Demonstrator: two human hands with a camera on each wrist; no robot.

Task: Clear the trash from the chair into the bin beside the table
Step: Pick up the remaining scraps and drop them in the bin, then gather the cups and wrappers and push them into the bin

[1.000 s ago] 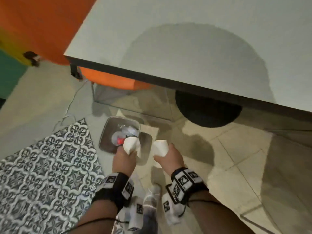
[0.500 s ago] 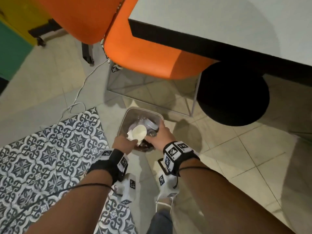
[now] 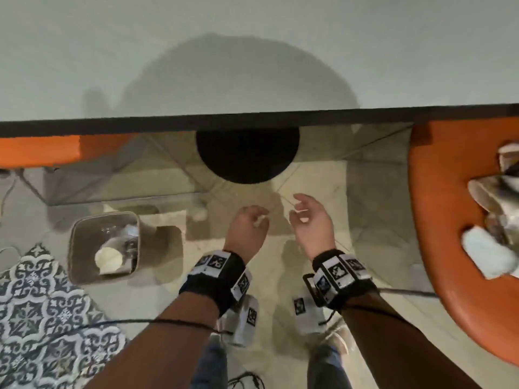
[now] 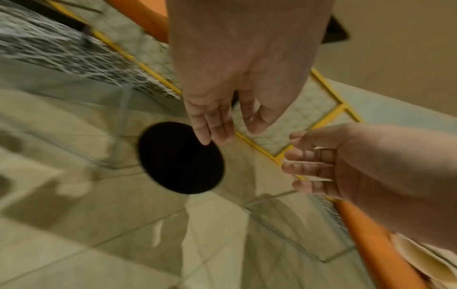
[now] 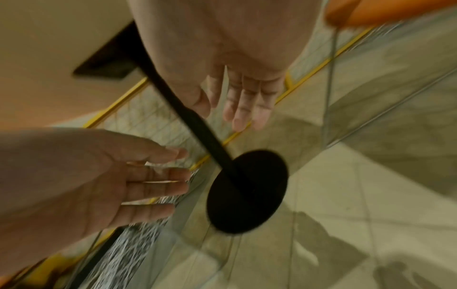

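**Both hands empty between bin and chair**

At the far left of the head view, a patterned rug is seen on the tiled floor, and just beside it the bin stands open-topped under the table edge. Inside the bin a white cup and some clear plastic waste are visible.

Nearer the middle, the left hand is held in the air above the floor, its fingers loosely curled, with nothing gripped; in the left wrist view the fingers appear extended and relaxed. Just beside it, not touching, the right hand is held palm-in with fingers spread and slightly bent, also empty. The round black table base lies on the floor beyond both hands.

At the right, the orange chair is seen, and crumpled trash — white paper and crinkled wrapping — lies on its seat, well apart from the hands.
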